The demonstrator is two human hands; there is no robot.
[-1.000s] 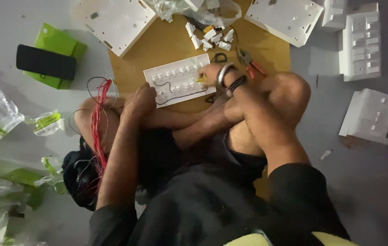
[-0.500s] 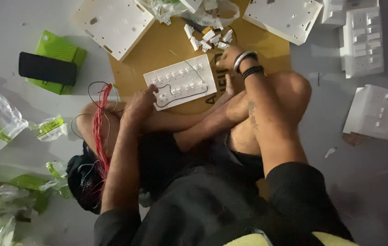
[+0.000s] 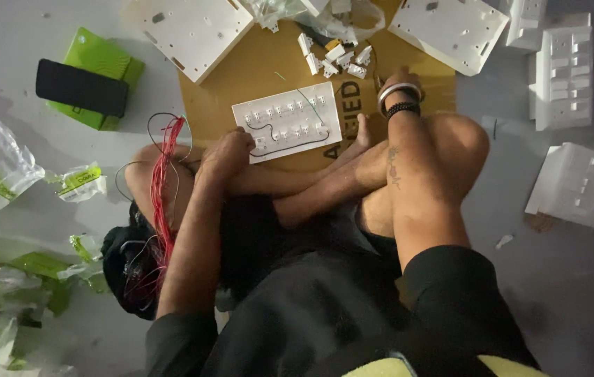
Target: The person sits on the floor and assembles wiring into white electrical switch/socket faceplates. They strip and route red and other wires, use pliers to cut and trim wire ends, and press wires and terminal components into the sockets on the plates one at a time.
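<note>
Right hand (image 3: 396, 78) has moved off the board's right edge since the earlier frame, up toward the loose white parts; bracelets on the wrist now sit over the cardboard (image 3: 241, 77). Left hand (image 3: 227, 150) is unchanged, at the board's lower-left corner.

Step in hand, by judgement: wiring the white board (image 3: 288, 122), w/ a pause to fetch a part. Next move calls for a clean pick of one small white piece (image 3: 332, 59) from the cluster, w/o scattering the rest, while the L hand keeps the board from sliding.

Hand state: L curled, knuckles up, pressing the board corner; nothing seen held. R fingers are hidden behind wrist and bracelets, so can't tell how open or what it holds.

Board: flat on cardboard, in front of crossed legs, tilted slightly. Two rows of small terminals, one dark wire looping along the lower row, thin green wire across upper right. Red wire bundle (image 3: 161, 181) lies over the L knee, apart from board.
</note>
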